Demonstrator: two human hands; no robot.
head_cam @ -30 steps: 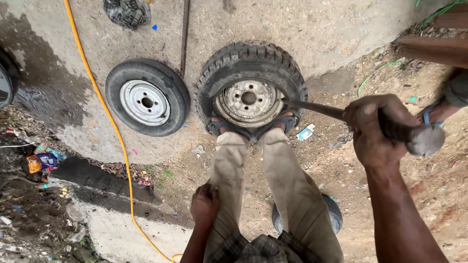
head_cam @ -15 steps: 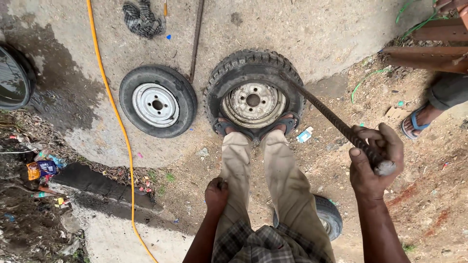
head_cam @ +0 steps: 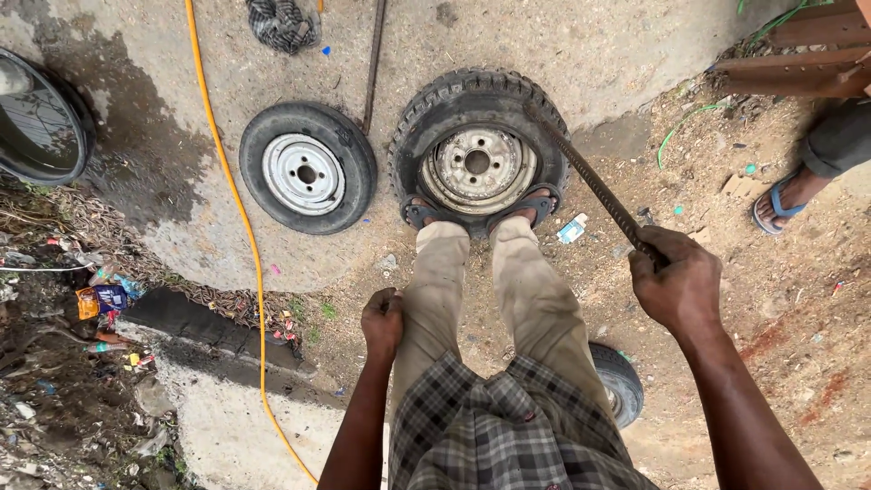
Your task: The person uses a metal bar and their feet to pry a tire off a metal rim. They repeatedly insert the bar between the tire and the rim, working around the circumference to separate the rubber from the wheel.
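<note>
I stand with both sandalled feet on the near sidewall of a knobbly tyre (head_cam: 435, 109) with a rusty steel rim (head_cam: 478, 166), lying flat on the concrete. My right hand (head_cam: 679, 283) is shut on a long ribbed iron bar (head_cam: 590, 179), whose far end rests against the tyre's right edge near the rim. My left hand (head_cam: 382, 319) is a closed fist pressed on my left thigh, holding nothing.
A second, smoother wheel (head_cam: 308, 169) lies to the left. A yellow hose (head_cam: 234, 209) runs across the ground, a thin rod (head_cam: 373, 60) lies beyond. A small wheel (head_cam: 621, 381) sits behind my right leg. Another person's foot (head_cam: 787, 200) is at right. Litter lies at left.
My right hand has brought the iron bar down and in, from raised at the right to its tip against the tyre. The view has shifted slightly.
</note>
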